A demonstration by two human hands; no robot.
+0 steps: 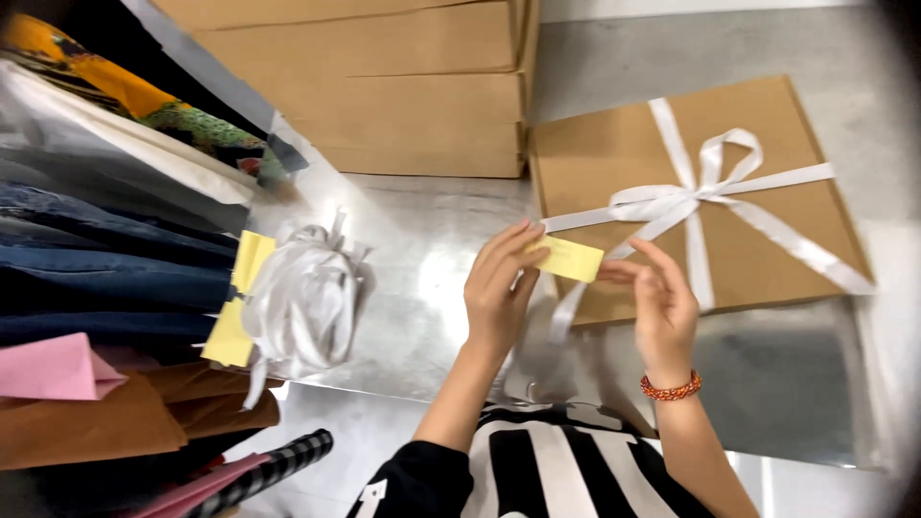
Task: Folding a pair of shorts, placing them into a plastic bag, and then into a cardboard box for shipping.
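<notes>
A: Item one?
B: Yellow slip of paper (570, 258), held level between both hands, over the near left corner of a flat brown box (595, 158) tied with a white ribbon bow (693, 192).
A: Hands?
B: Left hand (501, 288) pinches the slip's left end, fingers extended. Right hand (660, 302) pinches the right end, fingers curled; orange bead bracelet (671, 388) on that wrist.
A: Surroundings?
B: Shiny silver sheet (422, 288) under the hands; a bundle of white ribbon (305, 297) on it to the left, yellow slips (240, 302) beside that; stacked brown cartons (384, 86) behind.
</notes>
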